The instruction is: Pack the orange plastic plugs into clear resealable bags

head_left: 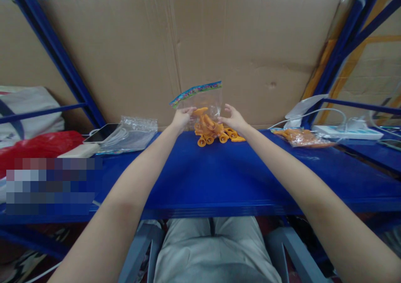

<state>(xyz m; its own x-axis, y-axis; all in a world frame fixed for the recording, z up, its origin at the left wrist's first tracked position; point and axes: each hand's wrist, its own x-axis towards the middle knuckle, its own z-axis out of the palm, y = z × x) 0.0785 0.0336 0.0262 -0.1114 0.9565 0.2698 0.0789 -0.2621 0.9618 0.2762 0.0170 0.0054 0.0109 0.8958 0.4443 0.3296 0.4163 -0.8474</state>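
A clear zip bag [210, 99] with a blue patterned top strip stands upright at the back of the blue shelf. My left hand [182, 118] is closed on its left side, fingertips beside an orange plastic piece [200, 111]. Several orange pieces with round, hollow ends [209, 126] are heaped at the bag's lower part; which are inside and which lie in front, I cannot tell. My right hand [234, 119] is at the bag's right side, thumb and fingers apart, holding nothing. Its thumb is close to the heap.
Cardboard [250, 57] walls off the back. On the left are a phone [102, 133], a coiled white cable, empty-looking clear bags [138, 134] and a red bag [40, 149]. To the right lie a filled bag of orange pieces [308, 137] and a white power strip [351, 132].
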